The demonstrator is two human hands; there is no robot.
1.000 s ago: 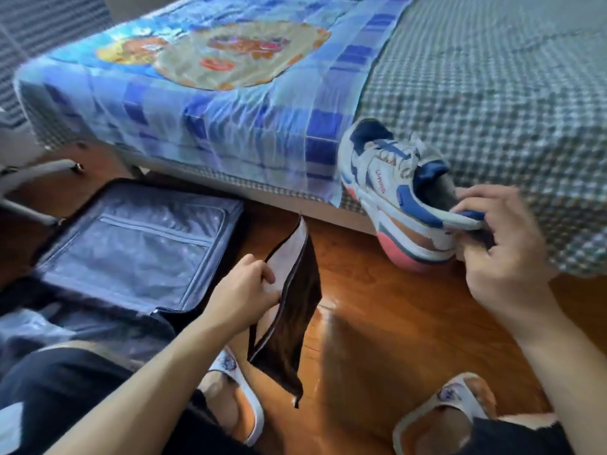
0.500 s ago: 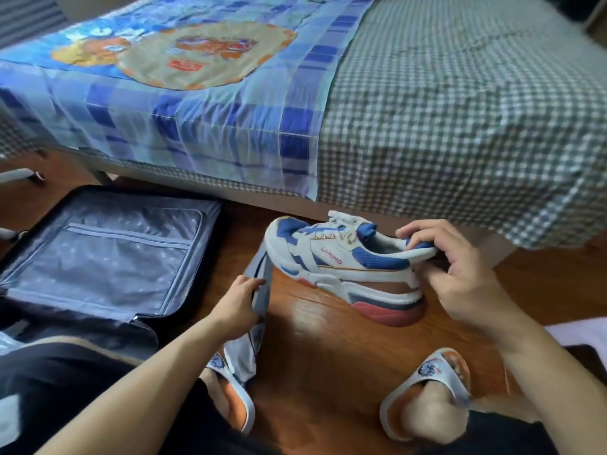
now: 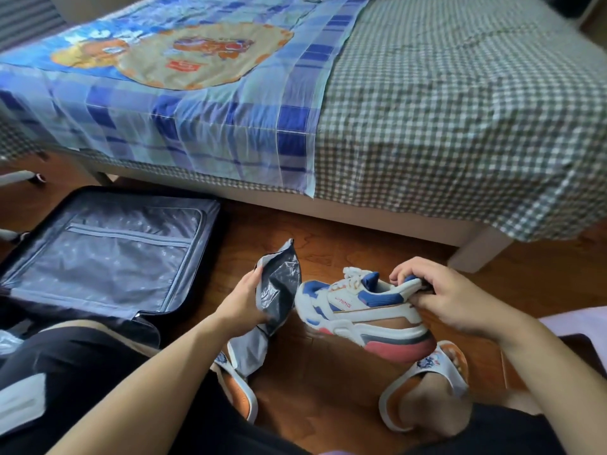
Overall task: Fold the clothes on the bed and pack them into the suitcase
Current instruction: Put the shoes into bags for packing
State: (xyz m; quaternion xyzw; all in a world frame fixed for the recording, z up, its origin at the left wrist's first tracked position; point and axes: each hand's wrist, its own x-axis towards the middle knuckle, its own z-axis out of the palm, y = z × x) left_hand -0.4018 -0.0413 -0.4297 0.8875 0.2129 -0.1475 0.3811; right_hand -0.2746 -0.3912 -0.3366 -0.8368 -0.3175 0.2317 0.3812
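My right hand [image 3: 450, 298] grips the heel of a white, blue and pink sneaker [image 3: 364, 313], held above the wooden floor with its toe pointing left. My left hand [image 3: 244, 303] holds a dark plastic bag [image 3: 279, 287] by its edge, its mouth facing the sneaker's toe. The bag's grey lower end hangs down by my left slipper. An open dark suitcase [image 3: 108, 257] lies on the floor at the left, showing its grey zipped lining. The bed [image 3: 460, 126] fills the upper part of the view.
A blue checked cloth with a cartoon print [image 3: 170, 93] lies over the bed's left half, on a green gingham sheet. My feet wear white and orange slippers [image 3: 427, 385] on the wooden floor [image 3: 328, 389]. A bed leg [image 3: 476, 251] stands at the right. A chair base [image 3: 19, 177] shows at far left.
My right hand brought the sneaker down from the bed's edge to just above the floor, toe toward the bag. My left hand raised the bag and turned its opening toward the shoe.
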